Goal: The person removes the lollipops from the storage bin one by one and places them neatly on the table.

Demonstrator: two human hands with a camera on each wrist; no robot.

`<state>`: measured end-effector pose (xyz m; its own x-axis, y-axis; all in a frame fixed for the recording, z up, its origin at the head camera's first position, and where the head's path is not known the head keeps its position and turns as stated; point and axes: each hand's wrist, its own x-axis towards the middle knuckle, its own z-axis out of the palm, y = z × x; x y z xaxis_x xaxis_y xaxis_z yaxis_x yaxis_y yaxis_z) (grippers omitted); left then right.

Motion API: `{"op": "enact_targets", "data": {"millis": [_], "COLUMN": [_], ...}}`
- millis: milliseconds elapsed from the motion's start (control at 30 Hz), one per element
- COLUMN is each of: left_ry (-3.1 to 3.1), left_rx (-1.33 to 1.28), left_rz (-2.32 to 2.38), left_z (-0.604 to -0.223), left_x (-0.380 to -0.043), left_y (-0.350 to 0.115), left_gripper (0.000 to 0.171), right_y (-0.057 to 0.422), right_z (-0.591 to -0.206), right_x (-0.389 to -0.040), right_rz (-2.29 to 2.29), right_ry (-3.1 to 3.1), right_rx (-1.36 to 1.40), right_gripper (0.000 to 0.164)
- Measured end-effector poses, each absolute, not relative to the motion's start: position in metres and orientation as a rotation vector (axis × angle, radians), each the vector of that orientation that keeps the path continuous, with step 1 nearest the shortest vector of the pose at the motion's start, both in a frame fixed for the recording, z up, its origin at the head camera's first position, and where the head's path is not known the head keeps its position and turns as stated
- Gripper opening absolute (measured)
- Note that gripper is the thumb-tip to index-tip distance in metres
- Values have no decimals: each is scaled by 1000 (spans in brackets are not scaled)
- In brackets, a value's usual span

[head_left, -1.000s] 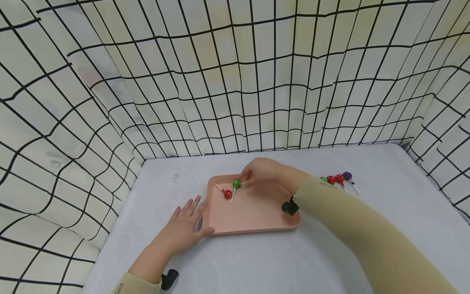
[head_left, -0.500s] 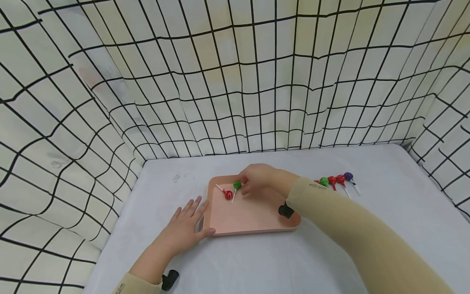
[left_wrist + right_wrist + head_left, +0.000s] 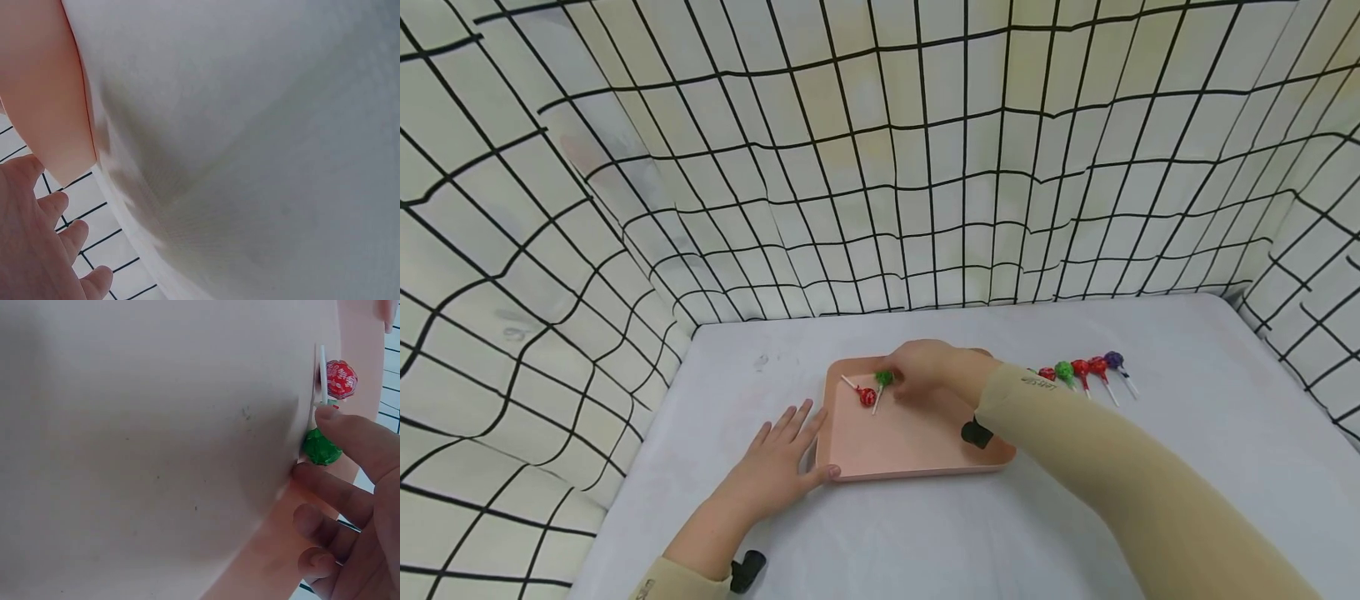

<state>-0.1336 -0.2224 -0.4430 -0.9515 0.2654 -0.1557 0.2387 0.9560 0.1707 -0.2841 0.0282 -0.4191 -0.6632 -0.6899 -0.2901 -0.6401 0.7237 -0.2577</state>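
Observation:
A pink tray (image 3: 917, 467) lies on the white tabletop in the head view. Near its back left corner are a red lollipop (image 3: 867, 397) and a green lollipop (image 3: 884, 378). My right hand (image 3: 921, 367) reaches over the back of the tray. In the right wrist view, its thumb and index finger pinch the green lollipop (image 3: 322, 447), the thumb near where stick meets candy. The red lollipop (image 3: 341, 380) lies just beyond. My left hand (image 3: 778, 462) rests with fingers spread at the tray's left side, its thumb touching the front left corner.
To the right of the tray several lollipops lie in a row, among them a green one (image 3: 1064, 372), a red one (image 3: 1098, 367) and a purple one (image 3: 1114, 359). My right sleeve (image 3: 1090, 450) crosses the tray's right side. A white wall with black grid lines (image 3: 925, 167) surrounds the table.
My right hand has lowered slightly and shifted a little left onto the green lollipop. As the sleeve moved left, more of the row at right came into view. The left hand stays put.

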Motion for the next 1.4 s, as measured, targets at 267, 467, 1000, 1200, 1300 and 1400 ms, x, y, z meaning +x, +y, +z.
{"op": "enact_targets", "data": {"millis": [267, 467, 1000, 1200, 1300, 1400], "left_ry": [2932, 2927, 2921, 2918, 2921, 2924], "left_rx": [376, 382, 375, 369, 369, 368], "left_rz": [224, 228, 245, 240, 244, 243], "left_z": [-440, -441, -442, -439, -440, -441], "left_x": [-132, -132, -132, -131, -131, -132], "left_y": [-221, -222, -221, -221, -221, -220], "left_gripper": [92, 92, 94, 93, 93, 93], "right_y": [30, 38, 67, 69, 68, 66], "right_z": [-420, -420, -417, -416, -417, -416], "right_x": [-283, -281, -277, -280, -281, -281], "right_rz": [-205, -288, -368, -409, -447, -478], "right_ry": [2546, 2505, 2491, 2492, 2500, 2510], "right_rx": [-1009, -1000, -980, -944, -920, -901], "right_gripper": [46, 43, 48, 48, 46, 43]}}
